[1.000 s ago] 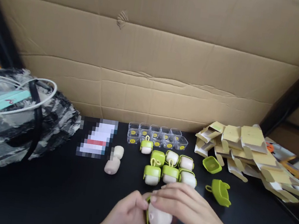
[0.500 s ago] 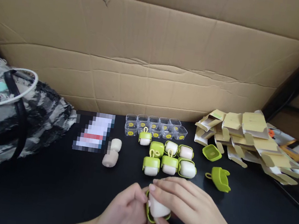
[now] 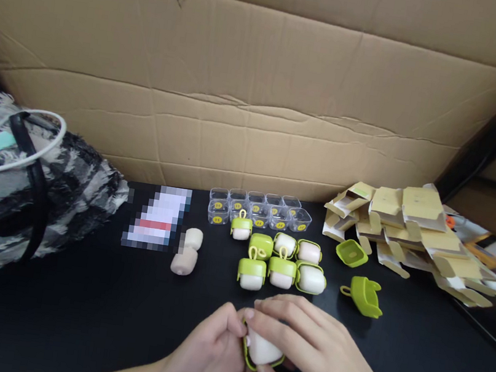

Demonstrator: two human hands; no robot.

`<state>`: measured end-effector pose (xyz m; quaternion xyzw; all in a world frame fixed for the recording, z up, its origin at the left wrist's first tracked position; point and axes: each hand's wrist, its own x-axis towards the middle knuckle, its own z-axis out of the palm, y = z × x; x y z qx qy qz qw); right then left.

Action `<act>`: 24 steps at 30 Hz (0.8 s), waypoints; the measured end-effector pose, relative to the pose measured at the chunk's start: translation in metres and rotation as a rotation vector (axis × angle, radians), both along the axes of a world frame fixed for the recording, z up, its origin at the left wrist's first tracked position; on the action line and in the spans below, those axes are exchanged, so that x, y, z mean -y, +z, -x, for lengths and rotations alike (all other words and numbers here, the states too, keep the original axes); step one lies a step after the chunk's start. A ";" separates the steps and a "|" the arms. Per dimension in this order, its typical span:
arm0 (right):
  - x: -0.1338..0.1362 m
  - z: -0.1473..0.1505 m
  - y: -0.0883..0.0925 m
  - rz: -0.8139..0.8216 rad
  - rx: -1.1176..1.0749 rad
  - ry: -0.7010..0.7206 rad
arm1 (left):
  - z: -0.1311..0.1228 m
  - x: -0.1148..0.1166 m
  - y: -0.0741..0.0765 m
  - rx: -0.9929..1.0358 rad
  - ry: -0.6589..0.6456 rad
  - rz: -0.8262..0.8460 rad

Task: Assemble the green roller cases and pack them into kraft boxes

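Note:
Both my hands meet low in the middle of the black table (image 3: 71,309). My left hand (image 3: 207,360) and my right hand (image 3: 310,357) are closed together around one small piece, a cream block set in a green cap (image 3: 261,348). Just beyond them stands a cluster of several like pieces with green caps (image 3: 280,264). Two loose green caps (image 3: 364,295) lie to the right of the cluster. Two bare cream blocks (image 3: 184,260) lie to its left.
A row of small clear boxes with yellow stickers (image 3: 259,212) stands behind the cluster. Flat folded cardboard cartons (image 3: 414,226) are heaped at the right. A dark patterned bag with a white cable (image 3: 19,189) sits at the left. A cardboard wall (image 3: 262,89) closes the back.
The view dropped and shifted slightly between the oldest frame and now. My hands stay together on the green-capped block, turning it a little in the fingers.

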<state>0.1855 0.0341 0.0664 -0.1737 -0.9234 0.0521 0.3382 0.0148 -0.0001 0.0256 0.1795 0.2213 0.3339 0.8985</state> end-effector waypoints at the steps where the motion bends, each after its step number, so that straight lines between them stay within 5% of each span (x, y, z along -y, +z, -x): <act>1: 0.001 0.000 -0.001 0.035 0.016 -0.010 | 0.000 0.000 0.001 -0.007 0.004 0.007; 7: 0.001 -0.001 -0.001 0.261 0.044 0.068 | -0.004 -0.003 0.007 0.039 -0.075 -0.047; 11: 0.001 0.000 -0.002 0.409 0.027 0.105 | -0.006 0.002 0.014 -0.065 -0.014 -0.022; 24: 0.006 0.007 -0.007 0.404 0.112 -0.035 | -0.008 0.009 0.024 -0.159 0.010 -0.034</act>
